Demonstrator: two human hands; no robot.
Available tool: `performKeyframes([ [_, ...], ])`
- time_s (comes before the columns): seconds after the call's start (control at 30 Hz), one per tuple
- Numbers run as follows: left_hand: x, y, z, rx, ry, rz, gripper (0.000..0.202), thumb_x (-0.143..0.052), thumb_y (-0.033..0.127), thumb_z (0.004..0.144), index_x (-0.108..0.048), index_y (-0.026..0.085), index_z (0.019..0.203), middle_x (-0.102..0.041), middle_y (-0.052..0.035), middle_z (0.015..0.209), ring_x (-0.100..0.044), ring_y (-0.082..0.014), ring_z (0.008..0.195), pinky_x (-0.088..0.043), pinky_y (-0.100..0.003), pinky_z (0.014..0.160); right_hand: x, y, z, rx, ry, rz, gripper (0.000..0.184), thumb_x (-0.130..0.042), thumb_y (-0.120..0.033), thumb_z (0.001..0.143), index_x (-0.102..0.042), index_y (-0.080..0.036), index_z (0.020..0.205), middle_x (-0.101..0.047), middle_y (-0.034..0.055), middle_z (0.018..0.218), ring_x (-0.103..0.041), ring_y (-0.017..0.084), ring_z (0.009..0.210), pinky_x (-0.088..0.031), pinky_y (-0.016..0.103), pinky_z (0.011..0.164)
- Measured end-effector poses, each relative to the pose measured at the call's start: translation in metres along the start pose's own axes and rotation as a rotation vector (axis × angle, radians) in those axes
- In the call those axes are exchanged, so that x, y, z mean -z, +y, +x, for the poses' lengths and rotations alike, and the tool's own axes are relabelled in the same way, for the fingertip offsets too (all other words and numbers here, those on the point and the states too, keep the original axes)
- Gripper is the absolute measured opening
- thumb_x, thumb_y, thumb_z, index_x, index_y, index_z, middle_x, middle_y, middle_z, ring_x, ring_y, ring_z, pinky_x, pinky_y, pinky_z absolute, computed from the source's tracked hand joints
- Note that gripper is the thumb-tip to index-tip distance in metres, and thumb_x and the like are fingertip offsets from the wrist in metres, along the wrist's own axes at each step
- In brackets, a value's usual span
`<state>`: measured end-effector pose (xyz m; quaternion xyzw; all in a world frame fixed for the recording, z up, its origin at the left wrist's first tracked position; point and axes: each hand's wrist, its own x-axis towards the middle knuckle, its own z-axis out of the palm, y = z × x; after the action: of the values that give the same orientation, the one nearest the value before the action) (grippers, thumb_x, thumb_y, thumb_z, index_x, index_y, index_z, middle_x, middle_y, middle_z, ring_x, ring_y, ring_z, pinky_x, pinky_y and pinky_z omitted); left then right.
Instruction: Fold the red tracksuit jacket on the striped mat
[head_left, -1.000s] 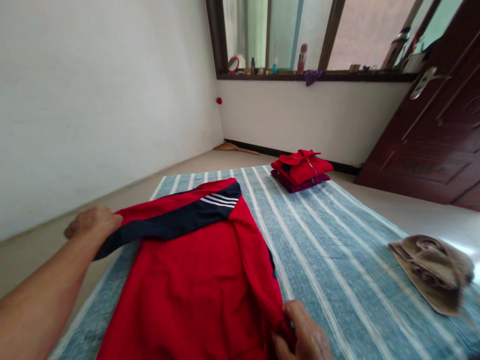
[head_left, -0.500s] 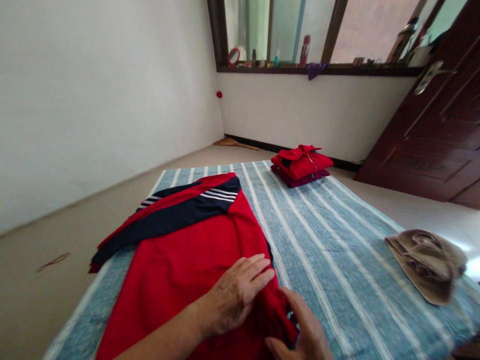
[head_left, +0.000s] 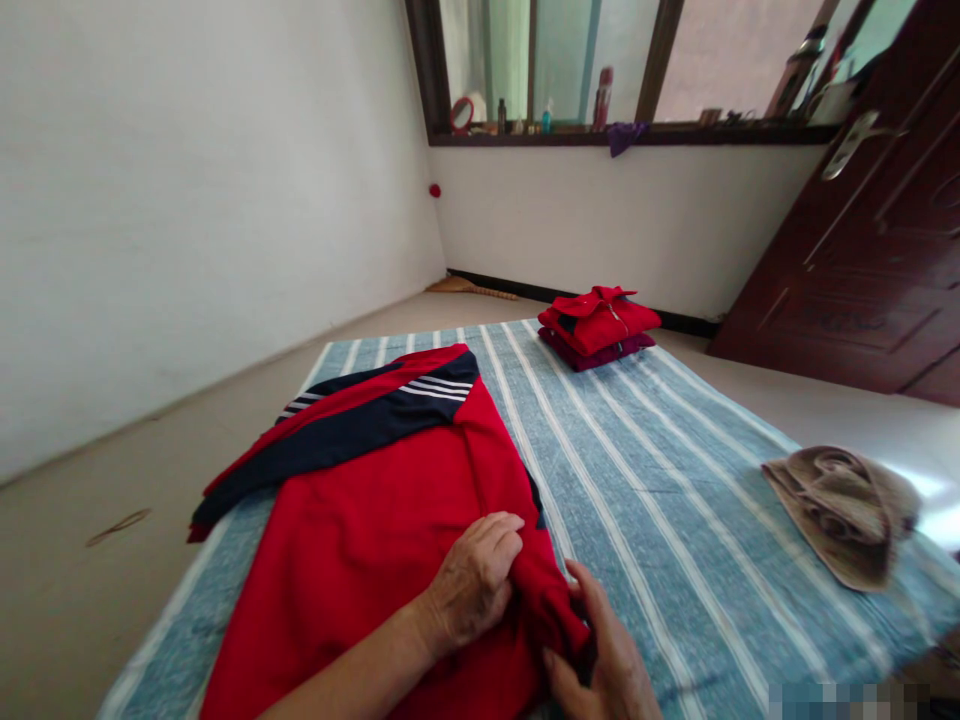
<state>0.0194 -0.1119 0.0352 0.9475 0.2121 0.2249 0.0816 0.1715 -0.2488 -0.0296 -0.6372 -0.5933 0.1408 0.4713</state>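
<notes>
A red jacket (head_left: 360,530) with a navy sleeve and white stripes lies flat on a blue striped cloth (head_left: 660,470) spread over the floor. My left hand (head_left: 476,580) rests on the jacket's right side, its fingers curled into the red fabric near the edge. My right hand (head_left: 600,665) pinches the same edge of the jacket from the right, at the bottom of the view. Both hands sit close together on that fold.
A folded red garment on a purple one (head_left: 598,325) sits at the cloth's far end. A crumpled brown cloth (head_left: 840,510) lies at the right edge. A dark wooden door (head_left: 862,250) stands right, a window sill with bottles (head_left: 600,130) behind, bare floor (head_left: 90,560) left.
My left hand left the navy sleeve at the far left and came to the jacket's right edge beside my right hand; its fingers have since curled into the fabric.
</notes>
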Motion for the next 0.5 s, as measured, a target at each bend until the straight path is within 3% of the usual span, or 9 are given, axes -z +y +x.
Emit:
performKeyframes([
  [0.27, -0.003, 0.001, -0.001, 0.065, 0.044, -0.055, 0.040, -0.039, -0.001, 0.059, -0.052, 0.016, 0.093, -0.063, -0.0106, 0.110, -0.056, -0.0212, 0.108, -0.049, -0.041, 0.097, 0.001, 0.004, -0.006, -0.123, -0.105, 0.076, 0.067, -0.065, -0.027, 0.077, -0.036, -0.016, 0.137, -0.069, 0.0091, 0.103, -0.069, 0.021, 0.087, -0.057, 0.024, 0.074],
  [0.4, -0.001, 0.008, -0.006, 0.083, 0.165, 0.072, 0.040, -0.043, 0.002, 0.070, -0.046, 0.013, 0.108, -0.057, -0.0156, 0.118, -0.052, -0.0245, 0.115, -0.049, -0.043, 0.097, 0.007, -0.003, -0.002, -0.181, -0.121, 0.110, 0.055, -0.064, -0.034, 0.080, -0.046, -0.018, 0.129, -0.070, 0.0076, 0.103, -0.069, 0.020, 0.088, -0.056, 0.023, 0.076],
  [0.5, 0.002, 0.020, -0.011, 0.180, 0.272, 0.161, 0.037, -0.047, 0.007, 0.076, -0.042, 0.013, 0.112, -0.056, -0.0165, 0.115, -0.052, -0.0266, 0.111, -0.052, -0.045, 0.091, 0.014, -0.009, 0.001, -0.225, -0.140, 0.166, 0.046, -0.062, -0.036, 0.081, -0.050, -0.019, 0.122, -0.070, 0.0060, 0.099, -0.068, 0.017, 0.082, -0.055, 0.021, 0.072],
])
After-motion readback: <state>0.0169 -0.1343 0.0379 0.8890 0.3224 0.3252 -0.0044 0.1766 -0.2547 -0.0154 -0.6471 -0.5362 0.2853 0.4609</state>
